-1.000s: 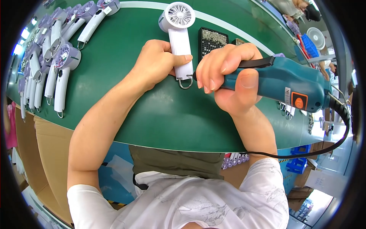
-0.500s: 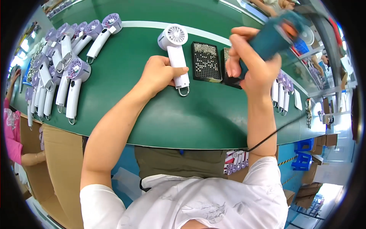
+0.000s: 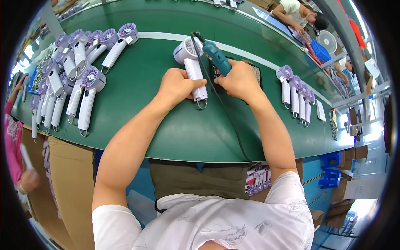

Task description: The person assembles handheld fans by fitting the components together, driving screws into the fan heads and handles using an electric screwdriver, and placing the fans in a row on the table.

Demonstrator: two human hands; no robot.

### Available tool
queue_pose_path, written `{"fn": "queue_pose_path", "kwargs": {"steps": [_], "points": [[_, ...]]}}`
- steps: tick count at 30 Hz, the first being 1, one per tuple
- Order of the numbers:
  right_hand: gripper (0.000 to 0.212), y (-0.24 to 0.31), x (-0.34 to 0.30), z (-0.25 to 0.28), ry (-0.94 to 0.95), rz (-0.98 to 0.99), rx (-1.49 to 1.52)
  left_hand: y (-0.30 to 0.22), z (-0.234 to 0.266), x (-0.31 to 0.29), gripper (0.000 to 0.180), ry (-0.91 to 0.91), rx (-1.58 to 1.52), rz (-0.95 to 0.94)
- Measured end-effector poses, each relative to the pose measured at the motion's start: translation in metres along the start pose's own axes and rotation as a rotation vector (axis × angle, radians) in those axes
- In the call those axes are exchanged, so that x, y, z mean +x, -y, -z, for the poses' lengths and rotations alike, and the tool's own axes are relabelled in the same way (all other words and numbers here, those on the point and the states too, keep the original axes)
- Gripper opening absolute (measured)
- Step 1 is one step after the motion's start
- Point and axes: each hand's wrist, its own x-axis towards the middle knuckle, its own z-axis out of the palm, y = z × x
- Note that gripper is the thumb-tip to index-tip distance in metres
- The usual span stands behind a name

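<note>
My left hand is wrapped round the white handle of a handheld fan, pinning it against the green table with the thumb across the handle. The fan has a round purple-rimmed head at the far end and a metal loop at the near end. In my right hand is a teal electric screwdriver, tilted, its black cord hanging toward me beside the fan. It sits over a black tray of small screws; my hand hides the tool's tip. A second black tray lies just right of that hand.
Many similar fans crowd the left of the green table. A short row of fans lies at the right. Cardboard boxes stand below left. Another person works across the table; a pink-sleeved person is at far left.
My right hand has brought the screwdriver down and left from its raised place at the right to the screw trays. My left hand keeps its hold on the fan.
</note>
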Motion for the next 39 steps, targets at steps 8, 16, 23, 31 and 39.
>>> {"fn": "queue_pose_path", "kwargs": {"steps": [8,16,23,31,39], "points": [[0.028,0.006,-0.004,0.001,0.025,-0.017,0.008,-0.003,0.001,-0.003,0.025,0.035,-0.013,0.022],[0.027,-0.001,0.004,-0.002,0.055,0.027,-0.068,-0.004,0.0,-0.001,0.028,0.031,-0.008,0.023],[0.04,-0.007,0.012,0.014,-0.036,0.001,-0.021,-0.003,-0.001,-0.001,0.034,-0.001,0.032,0.014],[0.026,-0.015,0.027,0.044,-0.179,0.084,0.222,-0.004,0.002,-0.008,0.041,-0.068,0.067,-0.001],[0.027,-0.008,-0.04,0.067,-0.116,0.003,0.641,-0.023,-0.008,-0.08,0.047,-0.35,0.667,-0.362]]}}
